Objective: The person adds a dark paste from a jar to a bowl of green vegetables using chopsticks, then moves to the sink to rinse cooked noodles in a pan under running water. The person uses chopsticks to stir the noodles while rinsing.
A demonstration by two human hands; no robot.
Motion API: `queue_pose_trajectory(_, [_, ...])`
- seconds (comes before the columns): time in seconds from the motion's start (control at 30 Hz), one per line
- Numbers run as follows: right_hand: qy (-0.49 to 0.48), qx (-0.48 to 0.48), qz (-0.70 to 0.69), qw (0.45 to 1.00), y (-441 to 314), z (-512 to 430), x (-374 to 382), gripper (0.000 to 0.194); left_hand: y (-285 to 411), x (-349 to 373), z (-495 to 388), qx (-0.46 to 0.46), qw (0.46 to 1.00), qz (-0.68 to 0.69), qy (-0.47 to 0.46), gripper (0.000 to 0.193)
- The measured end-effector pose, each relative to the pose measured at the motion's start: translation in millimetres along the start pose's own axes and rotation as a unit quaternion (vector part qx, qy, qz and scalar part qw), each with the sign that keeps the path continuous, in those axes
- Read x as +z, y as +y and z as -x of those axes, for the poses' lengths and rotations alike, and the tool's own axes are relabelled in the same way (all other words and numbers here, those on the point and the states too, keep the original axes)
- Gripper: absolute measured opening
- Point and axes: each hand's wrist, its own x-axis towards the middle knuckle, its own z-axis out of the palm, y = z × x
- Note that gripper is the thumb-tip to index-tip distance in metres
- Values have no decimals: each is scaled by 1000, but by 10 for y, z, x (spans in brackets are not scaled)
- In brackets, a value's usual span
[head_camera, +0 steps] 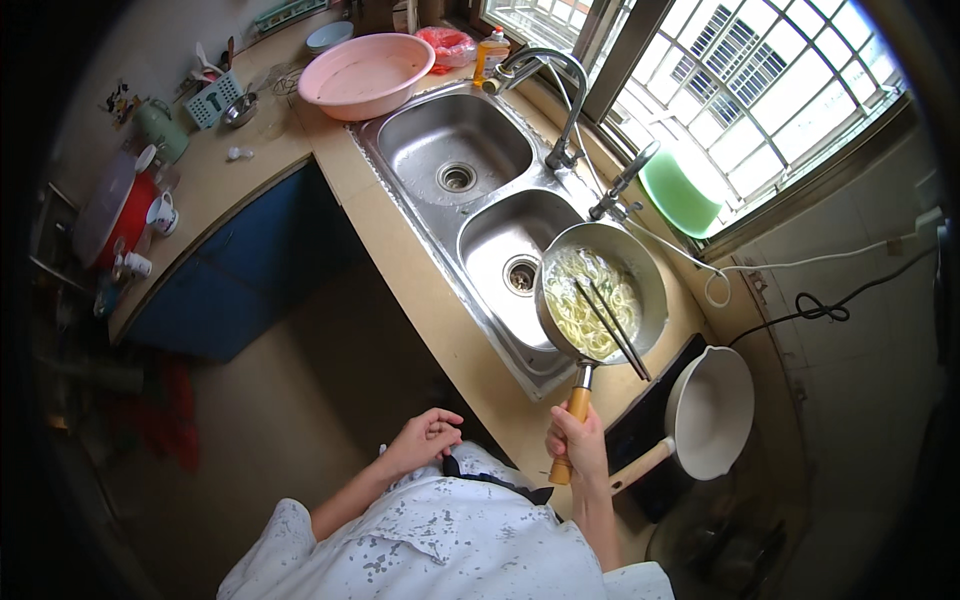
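My right hand grips the wooden handle of a saucepan, which is over the right part of the double sink. Noodles with some green bits lie in liquid in the pan. A pair of dark chopsticks rests in the noodles and leans across the pan's rim near the handle. My left hand is in front of my waist, away from the pan, with its fingers loosely curled and nothing seen in them.
A pale frying pan sits on a black cooktop at the right. Two taps stand behind the sink, near a green basin. A pink basin is beyond the sink; a kettle and cups stand farther left.
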Motion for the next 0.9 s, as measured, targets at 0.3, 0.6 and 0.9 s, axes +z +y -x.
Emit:
queue_pose_trajectory(0.3, [19,-8,12,1000,297,-425,525,18,559,313,-628,-84,966,177,-167,39])
queue_pose_trajectory(0.6, [-12,-2,44,999,573,-674,978,14,717,-20,-723,-110,974,153,-125,36])
queue_pose_trajectory(0.9, [-95,7,73,993,736,-1036,1153,17,576,-191,-751,-62,974,217,-21,30])
